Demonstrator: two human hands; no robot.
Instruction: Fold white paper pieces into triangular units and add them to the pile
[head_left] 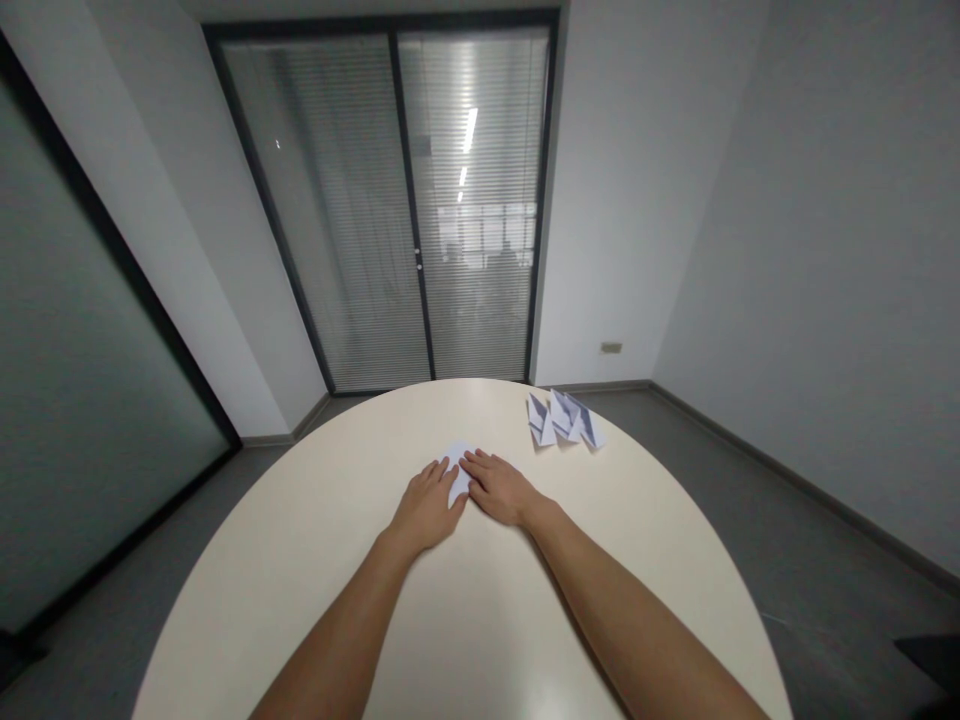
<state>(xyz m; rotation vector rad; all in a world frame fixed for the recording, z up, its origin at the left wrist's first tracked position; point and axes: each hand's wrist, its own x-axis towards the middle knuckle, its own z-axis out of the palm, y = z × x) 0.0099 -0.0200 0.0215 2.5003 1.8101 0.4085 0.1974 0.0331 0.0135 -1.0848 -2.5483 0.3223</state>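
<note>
A small white sheet of paper (459, 470) lies on the round cream table (300, 560), mostly covered by both hands. My left hand (426, 505) lies flat on its left part, fingers stretched out and pressing down. My right hand (499, 487) lies flat on its right part, fingers pointing left and meeting the left hand's fingertips. Only a small piece of the paper shows between and above the fingers. Both forearms reach in from the near edge.
Three folded white paper pieces (564, 420) lie in a row at the table's far right edge. Beyond the table are a grey floor, a glass sliding door with blinds (405, 210), and grey walls on both sides.
</note>
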